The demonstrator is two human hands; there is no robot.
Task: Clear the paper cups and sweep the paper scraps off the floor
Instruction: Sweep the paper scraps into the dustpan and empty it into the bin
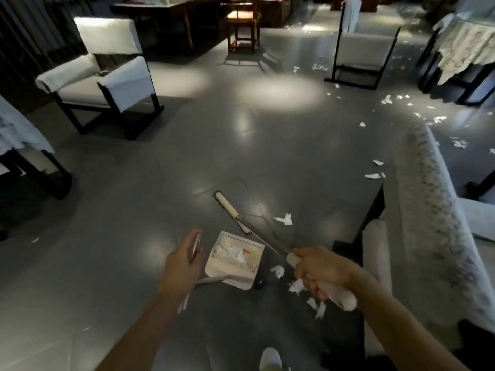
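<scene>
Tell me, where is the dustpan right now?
In the head view the dustpan is low in the middle, between the left hand and the right hand, just nearer than the broom head, with paper scraps inside.

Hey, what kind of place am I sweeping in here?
Probably a lounge or furniture showroom: a white-cushioned armchair, a lace-covered table, and a wooden chair on a glossy tiled floor.

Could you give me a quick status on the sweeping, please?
Left hand holds dustpan by its handle, right hand grips broom. Some scraps in dustpan; more loose on floor. Sofa close on the right.
</scene>
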